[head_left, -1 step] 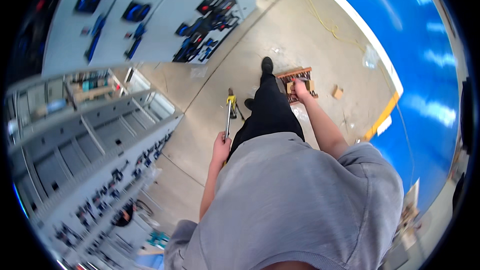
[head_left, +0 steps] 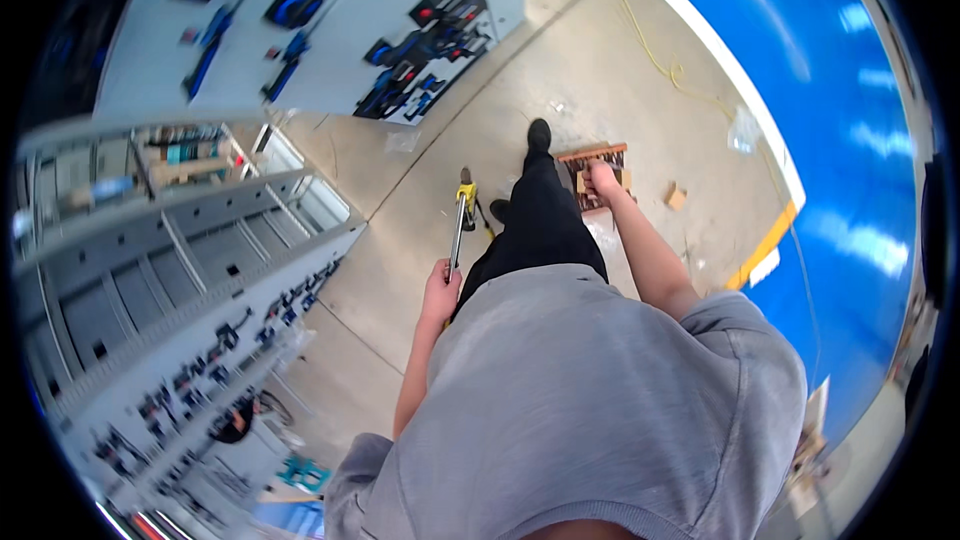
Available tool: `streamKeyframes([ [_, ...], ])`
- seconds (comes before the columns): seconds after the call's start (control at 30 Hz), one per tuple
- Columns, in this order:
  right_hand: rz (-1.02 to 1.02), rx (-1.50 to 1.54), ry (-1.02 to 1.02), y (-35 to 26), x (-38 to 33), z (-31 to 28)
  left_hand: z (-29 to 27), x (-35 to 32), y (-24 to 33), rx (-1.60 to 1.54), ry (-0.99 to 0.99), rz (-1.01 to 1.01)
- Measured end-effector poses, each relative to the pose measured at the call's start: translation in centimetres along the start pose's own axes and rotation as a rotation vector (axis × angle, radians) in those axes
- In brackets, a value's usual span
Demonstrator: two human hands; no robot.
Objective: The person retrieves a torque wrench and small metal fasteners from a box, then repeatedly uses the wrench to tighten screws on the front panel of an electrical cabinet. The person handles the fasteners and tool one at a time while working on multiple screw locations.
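My left hand (head_left: 441, 292) is closed around a slim silver metal rod (head_left: 457, 242) that points away from me. Its far end overlaps a yellow-and-black tool (head_left: 467, 208), perhaps a drill; whether they touch I cannot tell. My right hand (head_left: 601, 181) is closed, fingers curled, in front of an orange-brown crate-like frame (head_left: 605, 153) with dark parts in it. What those fingers hold, if anything, cannot be made out. A brown cardboard box (head_left: 625, 178) shows beside that hand.
A small cardboard box (head_left: 676, 197) lies right of the frame. A yellow cable (head_left: 640, 30) runs over the concrete floor toward a blue surface (head_left: 850, 190). On the left stand a grey metal rack (head_left: 190, 250) and a panel hung with blue-and-black tools (head_left: 330, 50).
The view has shifted slightly, so the surroundings sit a little differently. The left hand still grips the rod. The small dark item seen at the right hand before is not discernible now.
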State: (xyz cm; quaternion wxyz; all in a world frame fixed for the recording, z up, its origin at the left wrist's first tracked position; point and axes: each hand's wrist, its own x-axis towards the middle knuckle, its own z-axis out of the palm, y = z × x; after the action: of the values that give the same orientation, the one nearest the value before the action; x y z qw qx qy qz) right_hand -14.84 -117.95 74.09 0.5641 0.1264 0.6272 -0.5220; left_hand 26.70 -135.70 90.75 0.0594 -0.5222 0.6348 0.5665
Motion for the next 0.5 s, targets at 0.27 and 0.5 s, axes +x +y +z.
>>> streamKeyframes([
  [0.27, -0.378, -0.186, -0.53, -16.8, -12.9, 17.9, -4.7, -10.1, 10.1, 0.146, 0.334, 0.091],
  [0.5, -0.464, -0.236, -1.024, -20.7, -27.1, 28.7, -7.9, -16.4, 12.7, 0.038, 0.439, 0.048],
])
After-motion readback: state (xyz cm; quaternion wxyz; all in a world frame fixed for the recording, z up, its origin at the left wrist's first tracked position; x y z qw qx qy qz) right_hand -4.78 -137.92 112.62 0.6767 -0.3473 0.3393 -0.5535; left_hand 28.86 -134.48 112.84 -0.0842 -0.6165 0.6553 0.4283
